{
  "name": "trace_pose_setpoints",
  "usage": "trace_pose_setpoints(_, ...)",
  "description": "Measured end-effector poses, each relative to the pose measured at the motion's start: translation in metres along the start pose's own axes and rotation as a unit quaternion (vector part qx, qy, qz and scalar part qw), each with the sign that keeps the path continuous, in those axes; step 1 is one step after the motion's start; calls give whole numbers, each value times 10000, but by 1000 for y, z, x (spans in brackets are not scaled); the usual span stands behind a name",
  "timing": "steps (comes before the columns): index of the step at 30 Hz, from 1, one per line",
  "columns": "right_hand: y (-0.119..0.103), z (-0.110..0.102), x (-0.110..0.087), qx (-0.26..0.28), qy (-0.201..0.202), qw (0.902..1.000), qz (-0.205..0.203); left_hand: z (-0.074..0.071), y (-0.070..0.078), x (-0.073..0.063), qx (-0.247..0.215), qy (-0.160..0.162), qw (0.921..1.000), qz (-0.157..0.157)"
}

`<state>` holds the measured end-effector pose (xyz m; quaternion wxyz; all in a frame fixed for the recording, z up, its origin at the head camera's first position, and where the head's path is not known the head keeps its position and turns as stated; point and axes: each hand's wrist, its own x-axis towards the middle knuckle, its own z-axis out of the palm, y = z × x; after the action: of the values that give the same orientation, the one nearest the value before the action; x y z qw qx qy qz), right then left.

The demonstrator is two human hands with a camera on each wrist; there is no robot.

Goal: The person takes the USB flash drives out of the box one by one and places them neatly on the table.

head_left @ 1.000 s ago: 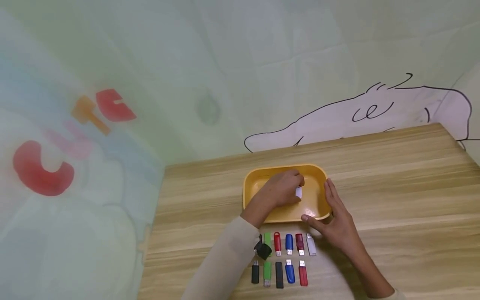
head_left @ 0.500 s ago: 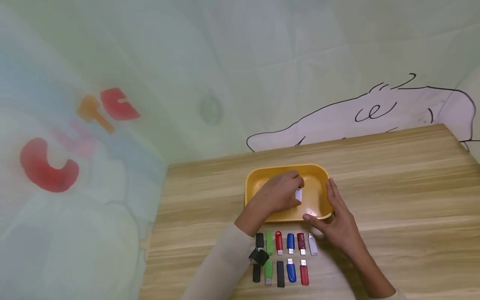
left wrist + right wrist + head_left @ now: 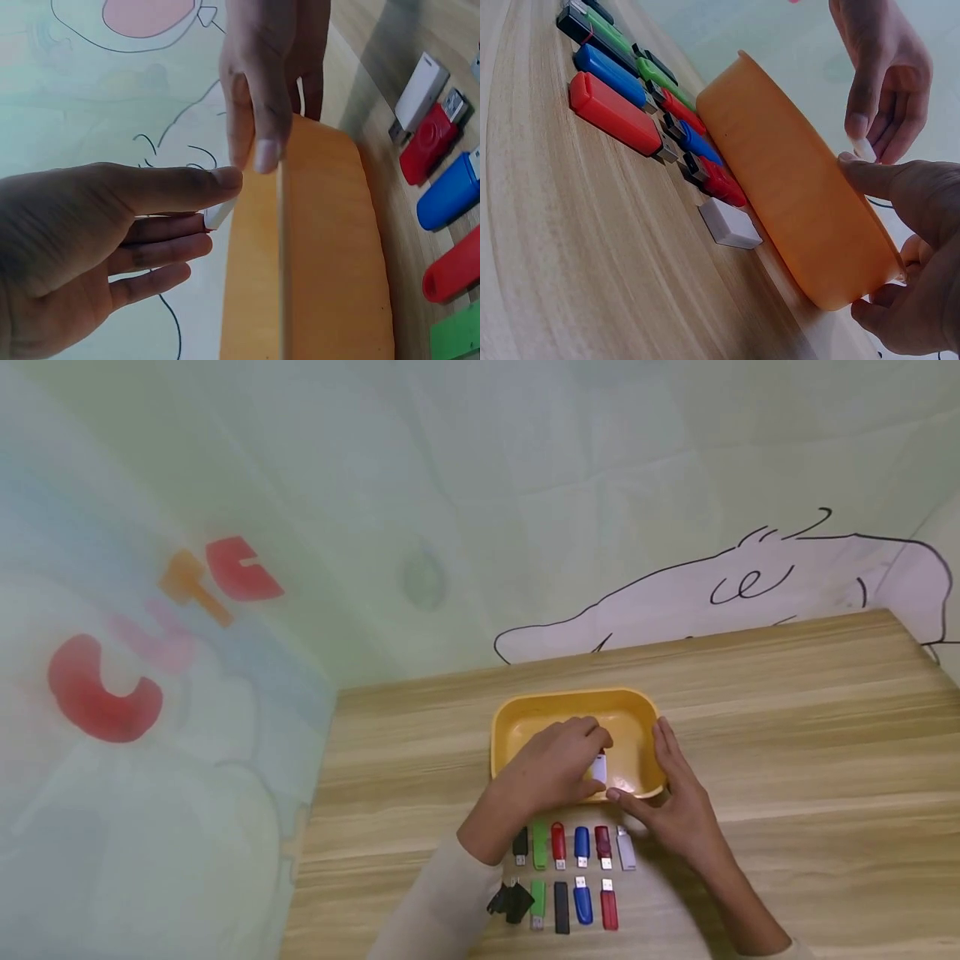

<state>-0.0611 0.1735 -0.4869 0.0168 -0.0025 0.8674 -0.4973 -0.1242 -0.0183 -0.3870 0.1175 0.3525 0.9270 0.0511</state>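
Note:
My left hand (image 3: 551,768) pinches a white USB stick (image 3: 599,768) between thumb and fingers, over the near side of a yellow plastic basin (image 3: 504,718). A small dark red bit shows at the stick's far end. In the left wrist view, only part of the stick (image 3: 219,214) sticks out from the fingers. My right hand (image 3: 678,814) grips the basin's near right corner, thumb on the near rim and fingers along the outer right wall. Below the basin lie two rows of USB sticks, among them a red one (image 3: 609,906), a blue one (image 3: 582,847) and a white one (image 3: 626,849).
The wooden table (image 3: 795,760) carries everything and meets a printed cloth wall (image 3: 645,460) at the back and left. A black wrist-camera piece (image 3: 512,902) on my left sleeve covers part of the front row's left end.
My left hand has drawn back towards the basin's near rim with the white USB stick. The right hand has kept its grip on the basin's corner.

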Motion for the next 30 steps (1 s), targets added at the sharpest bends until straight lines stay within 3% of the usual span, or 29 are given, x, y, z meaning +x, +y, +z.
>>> trace_pose_setpoints(14, 1, -1, -1, -42, 101, 9996, -257, -7, 17, -23, 67, -33, 9997, 232)
trace_pose_setpoints(24, 1, -4, 0, -18, -28, 10000, -51, -2, 29, -31, 243, -205, 9982, 500)
trace_pose_setpoints(30, 1, -2, -1, -54, 60, 9998, -193, 5, 31, -38, 148, -141, 9979, 620)
